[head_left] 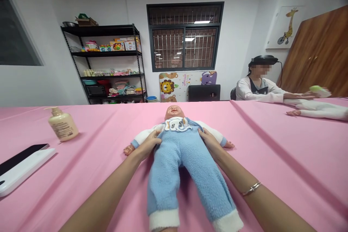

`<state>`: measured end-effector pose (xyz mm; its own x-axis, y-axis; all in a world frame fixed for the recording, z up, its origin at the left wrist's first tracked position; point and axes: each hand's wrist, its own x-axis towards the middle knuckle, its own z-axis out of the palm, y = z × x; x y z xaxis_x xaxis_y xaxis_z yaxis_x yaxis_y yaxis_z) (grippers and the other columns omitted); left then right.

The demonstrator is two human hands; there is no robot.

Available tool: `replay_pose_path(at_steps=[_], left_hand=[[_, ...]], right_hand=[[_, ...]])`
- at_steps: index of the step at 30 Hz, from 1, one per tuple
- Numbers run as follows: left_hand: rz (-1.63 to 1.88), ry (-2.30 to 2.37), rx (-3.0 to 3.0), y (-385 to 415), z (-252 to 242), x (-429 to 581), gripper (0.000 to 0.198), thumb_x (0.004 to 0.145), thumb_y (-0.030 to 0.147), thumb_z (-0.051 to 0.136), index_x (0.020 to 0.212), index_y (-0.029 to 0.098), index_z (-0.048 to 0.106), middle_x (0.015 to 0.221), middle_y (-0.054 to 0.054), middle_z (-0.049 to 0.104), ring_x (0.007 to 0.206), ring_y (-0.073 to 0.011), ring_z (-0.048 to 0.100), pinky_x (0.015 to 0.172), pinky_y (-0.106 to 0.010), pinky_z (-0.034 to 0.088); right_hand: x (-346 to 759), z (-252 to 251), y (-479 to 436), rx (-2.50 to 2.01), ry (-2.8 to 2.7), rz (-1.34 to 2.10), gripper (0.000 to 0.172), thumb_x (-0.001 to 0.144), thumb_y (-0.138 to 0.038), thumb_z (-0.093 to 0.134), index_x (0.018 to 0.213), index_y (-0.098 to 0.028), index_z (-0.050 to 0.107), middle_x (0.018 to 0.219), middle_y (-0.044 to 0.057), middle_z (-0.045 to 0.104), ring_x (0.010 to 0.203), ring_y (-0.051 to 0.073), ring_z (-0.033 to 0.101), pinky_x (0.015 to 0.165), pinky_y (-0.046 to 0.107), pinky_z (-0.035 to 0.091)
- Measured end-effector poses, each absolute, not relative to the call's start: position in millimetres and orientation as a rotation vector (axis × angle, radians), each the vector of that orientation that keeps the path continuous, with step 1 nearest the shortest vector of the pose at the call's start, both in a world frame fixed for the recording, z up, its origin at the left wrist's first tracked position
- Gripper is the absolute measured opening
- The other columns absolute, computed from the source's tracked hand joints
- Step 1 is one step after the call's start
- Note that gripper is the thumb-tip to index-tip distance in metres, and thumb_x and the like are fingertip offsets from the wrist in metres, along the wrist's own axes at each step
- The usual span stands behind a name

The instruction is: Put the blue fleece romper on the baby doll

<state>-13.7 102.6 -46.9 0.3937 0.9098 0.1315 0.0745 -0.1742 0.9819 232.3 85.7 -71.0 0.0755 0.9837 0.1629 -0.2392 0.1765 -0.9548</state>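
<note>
A baby doll (174,111) lies on its back on the pink-covered table, head at the far side and legs toward me. It wears a white top with blue cuffs and an elephant face (178,125) on the chest, plus blue fleece trousers (170,159) with white ankle cuffs. At the waist's left side, my left hand (151,140) is closed on the trousers' edge. My right hand (210,139) pinches the same waist edge on the right, thumb uppermost. Fingers of both hands are partly hidden behind the fabric. The doll's arms stretch outward past my hands.
A pump bottle (63,125) stands at the left, behind a white phone-like object (25,170) and a dark phone (24,156). Across at the right, a seated person (258,83) handles another doll (320,108) and a green-and-white item (320,90). Shelves (108,52) stand behind.
</note>
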Motion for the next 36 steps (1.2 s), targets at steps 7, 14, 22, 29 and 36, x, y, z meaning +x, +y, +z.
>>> replay_pose_path(at_steps=[7, 14, 22, 29, 36], left_hand=[[0.933, 0.801, 1.403, 116, -47, -21, 0.037, 0.049, 0.007, 0.047, 0.085, 0.013, 0.057, 0.078, -0.001, 0.056, 0.066, -0.0111, 0.047, 0.059, -0.020, 0.035], [0.623, 0.865, 1.536, 114, -37, -41, 0.007, 0.049, 0.012, 0.047, 0.056, 0.013, 0.047, 0.054, 0.004, 0.038, 0.050, -0.0081, 0.030, 0.048, -0.021, 0.021], [0.640, 1.038, 1.816, 109, -16, -51, 0.007, 0.054, 0.020, 0.044, 0.057, 0.015, 0.049, 0.052, 0.004, 0.036, 0.047, -0.0090, 0.028, 0.047, -0.022, 0.022], [1.353, 1.262, 2.163, 73, 21, 10, 0.024, 0.079, 0.026, 0.038, 0.087, 0.016, 0.058, 0.067, 0.000, 0.058, 0.060, -0.0144, 0.051, 0.056, -0.024, 0.037], [0.399, 0.902, 2.936, 45, 33, 106, 0.020, 0.078, 0.020, 0.042, 0.083, 0.017, 0.062, 0.086, -0.007, 0.065, 0.072, -0.0215, 0.058, 0.064, -0.032, 0.043]], right_hand=[[226, -70, 80, -0.856, -0.970, 1.401, 0.042, 0.070, -0.045, 0.066, 0.106, -0.025, 0.057, 0.106, 0.002, 0.065, 0.104, 0.022, 0.057, 0.089, 0.032, 0.045], [245, -67, 80, -0.821, -1.147, 1.471, 0.040, 0.068, -0.039, 0.070, 0.102, -0.022, 0.060, 0.106, 0.002, 0.063, 0.095, 0.018, 0.058, 0.086, 0.028, 0.043], [262, -62, 78, -1.091, -1.328, 1.273, 0.028, 0.060, -0.033, 0.070, 0.074, -0.017, 0.052, 0.058, -0.006, 0.050, 0.052, 0.008, 0.044, 0.050, 0.021, 0.030], [251, -65, 85, -1.142, -1.321, 1.039, 0.029, 0.058, -0.028, 0.065, 0.082, -0.018, 0.053, 0.062, -0.003, 0.055, 0.057, 0.012, 0.048, 0.053, 0.024, 0.033], [252, -59, 74, -0.892, -1.238, 1.459, 0.023, 0.062, -0.026, 0.063, 0.082, -0.017, 0.056, 0.083, 0.001, 0.060, 0.076, 0.015, 0.053, 0.067, 0.025, 0.040]])
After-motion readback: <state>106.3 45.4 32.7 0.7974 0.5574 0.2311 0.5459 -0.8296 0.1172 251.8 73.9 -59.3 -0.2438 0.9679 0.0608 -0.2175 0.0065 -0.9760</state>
